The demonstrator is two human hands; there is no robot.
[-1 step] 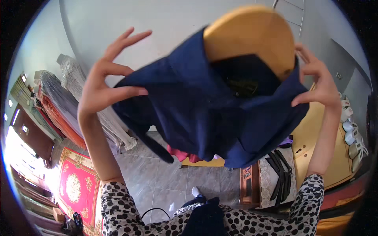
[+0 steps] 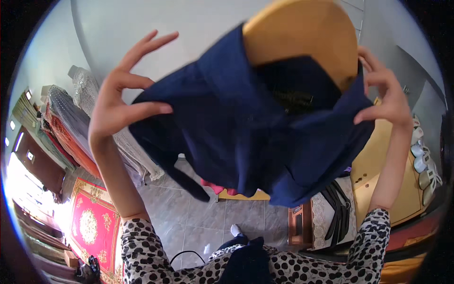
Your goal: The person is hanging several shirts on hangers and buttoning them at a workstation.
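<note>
A navy collared shirt [image 2: 222, 123] is raised in front of me, with its collar opening facing up and a label inside the neck. My left hand [image 2: 125, 102] pinches the shirt's left shoulder between thumb and forefinger, while its other fingers stretch upward. On the right side, near the collar, my right hand [image 2: 385, 97] grips the fabric, its thumb on the front. A rounded yellow wooden panel [image 2: 302, 33] shows at the collar opening; I cannot tell whether it touches the shirt. One sleeve dangles at the lower left.
Beaded gowns [image 2: 87, 94] stand along the left wall. A red patterned rug [image 2: 90, 222] covers part of the tiled floor [image 2: 203, 222]. At right, dark hangers [image 2: 336, 208] lie on a lace cloth beside a yellow wooden surface [image 2: 388, 180], with pale shoes [image 2: 425, 175] beyond. Pink fabric [image 2: 215, 186] shows below the shirt.
The shirt looks slightly larger and spread a little wider. My left hand has shifted slightly to the left, and the wooden panel sits a bit higher in view. Both grips are unchanged.
</note>
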